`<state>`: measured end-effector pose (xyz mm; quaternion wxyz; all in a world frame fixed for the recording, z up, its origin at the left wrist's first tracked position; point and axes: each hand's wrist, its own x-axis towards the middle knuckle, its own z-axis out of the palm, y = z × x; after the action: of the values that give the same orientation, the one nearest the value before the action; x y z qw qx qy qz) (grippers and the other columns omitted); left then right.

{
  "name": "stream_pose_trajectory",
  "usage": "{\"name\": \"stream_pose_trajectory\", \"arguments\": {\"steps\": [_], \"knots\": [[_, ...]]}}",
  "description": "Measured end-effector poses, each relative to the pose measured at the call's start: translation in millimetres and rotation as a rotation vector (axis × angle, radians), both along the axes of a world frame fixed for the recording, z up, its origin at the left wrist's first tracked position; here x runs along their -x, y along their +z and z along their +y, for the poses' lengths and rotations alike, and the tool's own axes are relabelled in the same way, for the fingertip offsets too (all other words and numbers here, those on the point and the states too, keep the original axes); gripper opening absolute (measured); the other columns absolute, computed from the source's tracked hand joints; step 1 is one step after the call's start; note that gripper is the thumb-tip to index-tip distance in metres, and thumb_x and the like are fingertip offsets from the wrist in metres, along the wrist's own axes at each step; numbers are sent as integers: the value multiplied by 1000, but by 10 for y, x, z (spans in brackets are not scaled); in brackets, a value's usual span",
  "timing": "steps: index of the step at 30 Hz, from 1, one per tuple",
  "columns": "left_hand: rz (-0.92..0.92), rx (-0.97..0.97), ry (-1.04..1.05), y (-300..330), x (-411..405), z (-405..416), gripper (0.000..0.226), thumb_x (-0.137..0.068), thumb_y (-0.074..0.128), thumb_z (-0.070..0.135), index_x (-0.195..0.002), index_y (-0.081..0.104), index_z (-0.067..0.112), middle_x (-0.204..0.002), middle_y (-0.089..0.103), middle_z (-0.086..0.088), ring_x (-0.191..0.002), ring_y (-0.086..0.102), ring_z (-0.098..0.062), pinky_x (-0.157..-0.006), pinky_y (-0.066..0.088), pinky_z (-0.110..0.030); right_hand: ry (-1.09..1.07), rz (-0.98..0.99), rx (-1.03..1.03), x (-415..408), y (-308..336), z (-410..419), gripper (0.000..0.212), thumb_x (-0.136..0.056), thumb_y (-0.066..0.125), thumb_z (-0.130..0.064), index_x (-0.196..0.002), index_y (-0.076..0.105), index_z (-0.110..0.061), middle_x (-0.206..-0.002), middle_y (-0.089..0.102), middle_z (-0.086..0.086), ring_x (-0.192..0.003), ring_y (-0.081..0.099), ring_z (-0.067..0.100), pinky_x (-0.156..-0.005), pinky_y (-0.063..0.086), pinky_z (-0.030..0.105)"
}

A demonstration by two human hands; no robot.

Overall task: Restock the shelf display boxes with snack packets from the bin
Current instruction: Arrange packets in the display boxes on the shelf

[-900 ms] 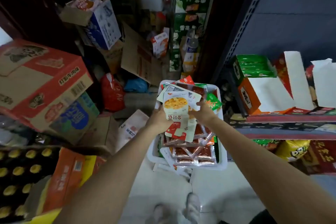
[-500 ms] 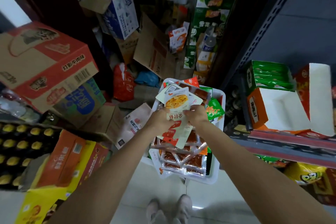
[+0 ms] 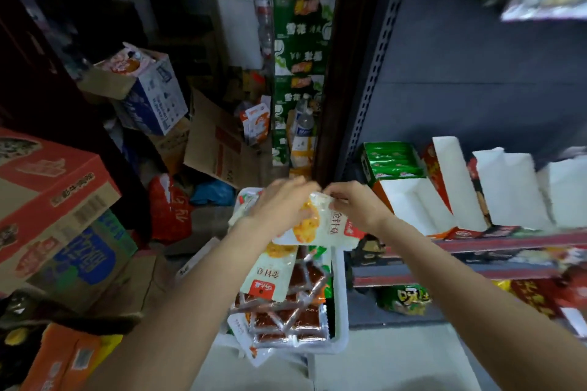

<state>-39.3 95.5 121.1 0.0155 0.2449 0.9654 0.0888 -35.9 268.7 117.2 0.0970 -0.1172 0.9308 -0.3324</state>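
**Both hands on a white snack packet above the bin**

So the person has both arms stretched out over the bin [image 3: 341, 295], a white plastic one sitting on the floor right beside the shelf [image 3: 476, 244]. The left hand [image 3: 279, 206] is curled around a bunch of white packets, and the right hand [image 3: 355, 205] pinches the top edge of the front packet [image 3: 320, 225], the one with the yellow food picture and a red corner. That packet sits tilted between the two hands, held up above the bin and not touching it. A second white packet [image 3: 273, 273] hangs lower, under the left wrist, over the bin's contents.

The bin itself is loaded with red-brown sealed packs [image 3: 286, 317] in clear wrap, plus a bit of green packaging along the right edge.

On the shelf to the right there's a row of display boxes: a green box [image 3: 392, 160] full of green packets, then an orange box [image 3: 413, 200] and more boxes [image 3: 508, 187] with white flaps standing up. Hard to tell what's inside those, the flaps cover them.

Left side is a pile of cartons [image 3: 47, 187], pretty blurry
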Motion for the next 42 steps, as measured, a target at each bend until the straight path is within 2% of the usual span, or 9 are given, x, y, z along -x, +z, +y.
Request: {"name": "stream_pose_trajectory", "arguments": {"steps": [3, 7, 10, 17, 25, 28, 31, 39, 42], "knots": [[-19, -93, 35, 202, 19, 303, 19, -90, 58, 32, -98, 52, 16, -106, 60, -8, -101, 57, -31, -73, 43, -39, -202, 105, 27, -58, 174, 306, 17, -83, 67, -13, -100, 65, -11, -96, 70, 6, -90, 64, 20, -64, 44, 19], [21, -403, 65, 334, 115, 683, 23, -87, 63, 33, -90, 56, 11, -87, 63, -10, -83, 60, -31, -65, 47, -37, -657, 293, 105, -42, 205, 767, 48, -78, 74, -33, -120, 55, -16, -111, 59, 5, -103, 55, 20, -87, 49, 36], [-120, -706, 113, 336, 226, 1053, 33, -83, 69, 34, -77, 56, 4, -65, 51, -8, -59, 47, -20, -51, 30, -26, -893, 70, 677, -35, 245, 1161, 76, -76, 76, -36, -136, 33, -16, -120, 54, 0, -112, 51, 17, -100, 44, 39], [-380, -824, 167, 96, 580, 2312, 52, -84, 66, 38, -53, 32, 14, -56, 24, -2, -53, 28, -17, -52, 21, -30, -821, -117, 1190, 82, 169, 2158, 11, -94, 55, -20, -100, 61, -12, -84, 70, -1, -70, 68, 12, -58, 56, 26], [-507, -910, 77, 69, 750, 3710, 26, -87, 61, 0, -113, 57, 3, -101, 62, -4, -93, 58, -15, -76, 48, -20, -839, -47, 1005, 398, 95, 3345, 10, -95, 54, -26, -89, 58, -19, -94, 69, 6, -82, 67, 19, -74, 56, 33], [-441, -911, 197, -23, 864, 4057, 21, -86, 63, 5, -103, 53, 11, -107, 64, -7, -98, 61, -22, -87, 50, -39, -692, -107, 899, 419, 101, 3727, 17, -88, 63, -12, -104, 60, -16, -109, 69, 6, -95, 67, 22, -82, 56, 36], [-431, -848, 198, -1, 949, 4370, 17, -89, 62, 11, -96, 47, 13, -101, 60, 2, -92, 57, -16, -73, 42, -23, -722, -92, 789, 455, 140, 4051, 30, -85, 64, -4, -115, 58, -9, -115, 66, 9, -98, 65, 25, -85, 55, 39], [-523, -831, 9, 5, 939, 5029, 15, -93, 56, 21, -107, 52, 20, -107, 63, -2, -101, 60, -18, -88, 52, -42, -808, 66, 651, 326, 196, 4820, 19, -81, 63, 8, -86, 62, -10, -89, 66, 1, -76, 63, 10, -63, 52, 12], [-491, -858, -16, 11, 925, 5253, 13, -94, 53, 21, -107, 53, 19, -108, 63, 3, -99, 60, -14, -85, 53, -43, -803, 69, 580, 295, 189, 5072, 16, -82, 64, 4, -91, 62, -8, -95, 67, 4, -84, 65, 18, -76, 55, 25]]}}
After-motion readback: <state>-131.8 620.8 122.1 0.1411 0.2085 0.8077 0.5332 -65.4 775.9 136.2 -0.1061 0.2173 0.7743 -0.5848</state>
